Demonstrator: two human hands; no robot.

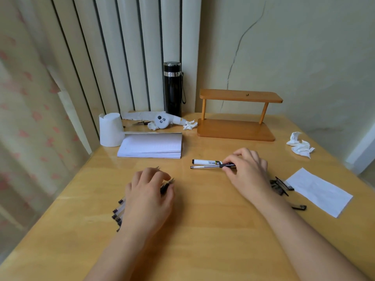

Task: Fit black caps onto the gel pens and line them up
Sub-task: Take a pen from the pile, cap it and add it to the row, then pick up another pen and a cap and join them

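My left hand [149, 196] lies palm down over a bunch of several uncapped gel pens [119, 211] at the left of the wooden table [203, 230]; their black ends poke out below my wrist and their tips show past my fingers. My right hand [246, 171] pinches the capped end of a clear gel pen [205, 167] lying flat, just in front of a white marker [205, 162]. A heap of loose black caps [281, 185] sits to the right of that hand, and one more black cap [299, 207] lies nearer me.
A white paper sheet [319, 191] lies at the right edge. A notepad stack [151, 146], paper roll [109, 129], black flask [172, 89], white controller [161, 120], wooden shelf [236, 115] and crumpled tissues [300, 146] stand farther back.
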